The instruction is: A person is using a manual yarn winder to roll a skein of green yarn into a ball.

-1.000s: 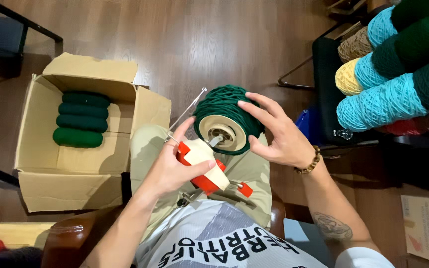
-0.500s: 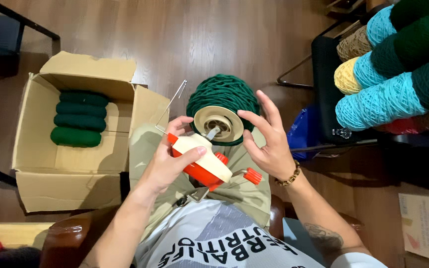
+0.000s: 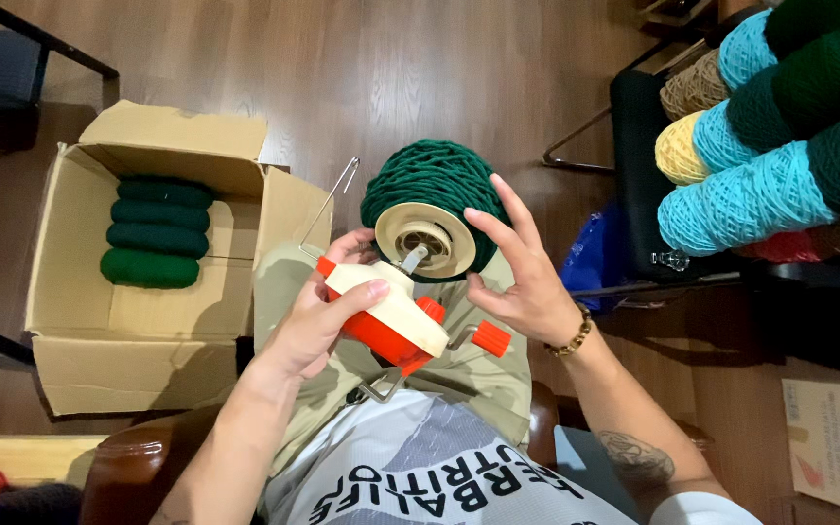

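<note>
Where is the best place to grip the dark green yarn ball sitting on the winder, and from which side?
Probably around the yarn ball's round wound flanks, coming from the far end, opposite the winder. The cream spool fills its near face, so only the sides offer grip.

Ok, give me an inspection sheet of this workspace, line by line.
Surface: brown wood floor; work rests on the person's lap.
Job's things: cream-and-orange yarn winder carrying a dark green yarn cake.
Clutter: open cardboard box holding four green yarn rolls; stacked yarn cones on the right.
Grippers: left hand grips the winder body; right hand fingers touch the cake.
Cables: nothing seen.
Surroundings: black chair, blue bag.
</note>
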